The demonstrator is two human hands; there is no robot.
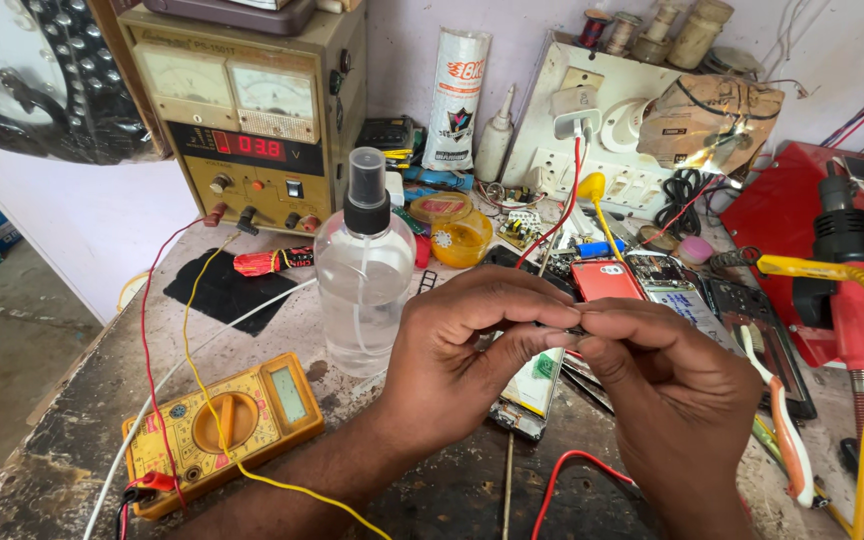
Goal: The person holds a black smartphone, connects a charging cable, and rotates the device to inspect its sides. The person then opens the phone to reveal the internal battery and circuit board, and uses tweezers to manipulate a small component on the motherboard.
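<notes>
My left hand (462, 350) and my right hand (672, 400) meet over the middle of the workbench, fingertips pinched together on a tiny dark part (574, 328) that is mostly hidden between them. Below the hands lies an opened phone (532, 385) with its insides showing. A clear spray bottle (364, 270) with a black nozzle stands just left of my left hand. A yellow multimeter (227, 425) lies at the front left with red and yellow leads running from it.
A beige bench power supply (252, 110) with dials stands at the back left. A white switchboard (602, 130) leans on the back wall. Phones and circuit boards (652, 285) are scattered right of the hands. A red hot-air tool (852, 320) and a toothbrush (782, 420) lie at the right.
</notes>
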